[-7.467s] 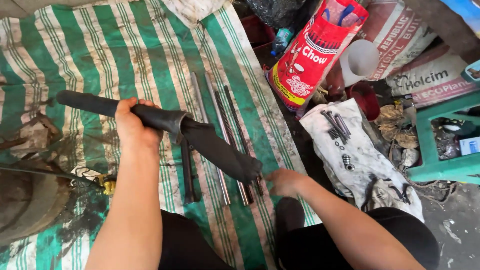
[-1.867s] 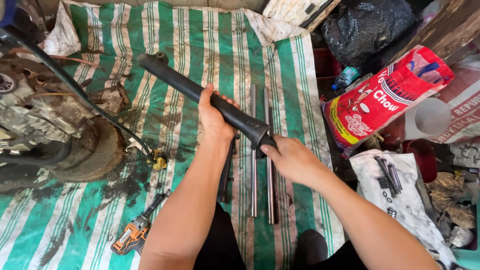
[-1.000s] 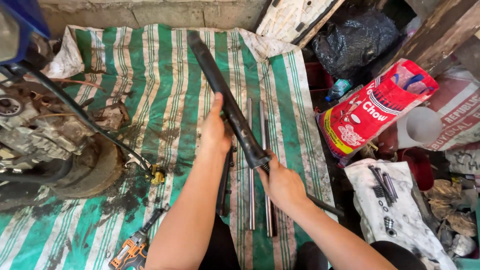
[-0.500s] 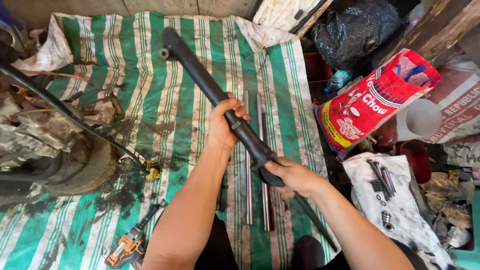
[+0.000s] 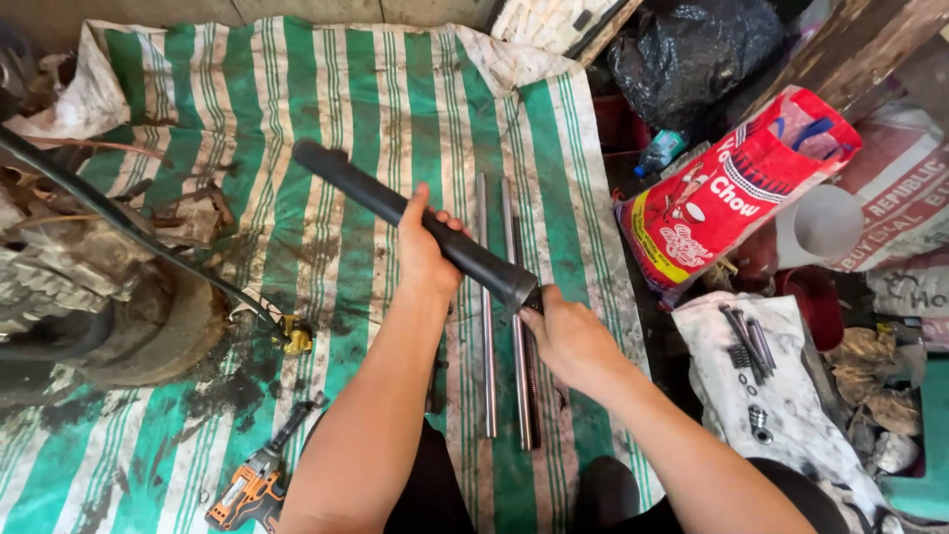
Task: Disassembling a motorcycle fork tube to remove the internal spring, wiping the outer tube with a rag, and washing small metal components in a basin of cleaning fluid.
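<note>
black tube lowered, pointing upper-left, left hand mid-shaft

The tarp is green and white stripes, pretty smeared with dark grease near the bottom left, and the tube being held is plain matte black next to shiny silver rods. The drill is orange and black, the feed bag is bright red with white and blue bits, and the cloth on the right is dirty white.
</note>
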